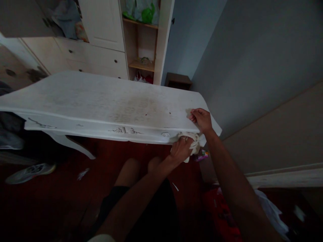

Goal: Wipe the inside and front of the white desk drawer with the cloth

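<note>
Bare knees (131, 168) sit lowest, tucked close under the front edge of the white table (101, 97). Left hand (181, 149) is closed around a crumpled pale cloth (195, 143), pressing it to that front edge near the right-hand corner. Right hand (202, 119) rests just above on the tabletop, fingers curled; whether they pinch anything I cannot tell. Past the corner the grey wall (252, 67) stands near, while dark red floor (75, 188) lies open leftward, a shoe (30, 171) on it.
</note>
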`<state>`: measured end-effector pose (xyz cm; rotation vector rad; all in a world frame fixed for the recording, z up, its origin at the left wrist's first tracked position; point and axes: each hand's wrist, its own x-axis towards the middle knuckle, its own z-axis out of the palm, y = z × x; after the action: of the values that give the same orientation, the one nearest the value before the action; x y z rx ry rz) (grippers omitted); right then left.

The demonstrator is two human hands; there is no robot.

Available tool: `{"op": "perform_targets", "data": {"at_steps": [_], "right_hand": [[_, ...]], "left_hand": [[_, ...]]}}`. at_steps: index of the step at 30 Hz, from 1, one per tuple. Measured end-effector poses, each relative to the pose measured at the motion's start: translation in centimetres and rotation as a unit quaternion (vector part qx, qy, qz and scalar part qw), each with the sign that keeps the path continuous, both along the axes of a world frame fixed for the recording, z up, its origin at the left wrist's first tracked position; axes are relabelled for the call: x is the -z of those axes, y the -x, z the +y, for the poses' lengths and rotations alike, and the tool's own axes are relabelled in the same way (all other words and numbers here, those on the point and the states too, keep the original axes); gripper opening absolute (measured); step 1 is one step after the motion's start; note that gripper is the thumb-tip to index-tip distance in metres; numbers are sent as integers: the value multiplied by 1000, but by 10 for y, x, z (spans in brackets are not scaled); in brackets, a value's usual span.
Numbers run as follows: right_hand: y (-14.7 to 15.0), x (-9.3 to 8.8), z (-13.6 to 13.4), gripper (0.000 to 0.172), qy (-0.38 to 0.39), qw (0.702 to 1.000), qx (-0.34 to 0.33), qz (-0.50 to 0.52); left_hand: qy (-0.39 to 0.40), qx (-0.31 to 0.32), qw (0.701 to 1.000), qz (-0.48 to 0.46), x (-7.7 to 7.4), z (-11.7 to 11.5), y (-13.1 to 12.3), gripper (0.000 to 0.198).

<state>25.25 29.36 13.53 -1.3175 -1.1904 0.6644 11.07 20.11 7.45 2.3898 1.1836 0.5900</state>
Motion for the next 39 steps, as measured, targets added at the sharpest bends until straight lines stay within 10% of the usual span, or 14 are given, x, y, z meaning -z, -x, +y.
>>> {"op": "perform_targets", "data": {"at_steps": [10,20,29,39], "right_hand": [[-1,-1,-5,31,-13,999,-12,30],[-3,-2,-6,29,-22,997,-6,72],[0,-1,-8,30,-17,999,9,40],[5,-3,-10,28,-11,999,25,23]], "left_hand": [[-59,28,997,47,-6,2,-12,35],[-59,-216,974,-23,14,-10,94,29],[-92,-478,860,-150,32,25,190,30],[-19,-475,862,-176,66,22,175,28]]}}
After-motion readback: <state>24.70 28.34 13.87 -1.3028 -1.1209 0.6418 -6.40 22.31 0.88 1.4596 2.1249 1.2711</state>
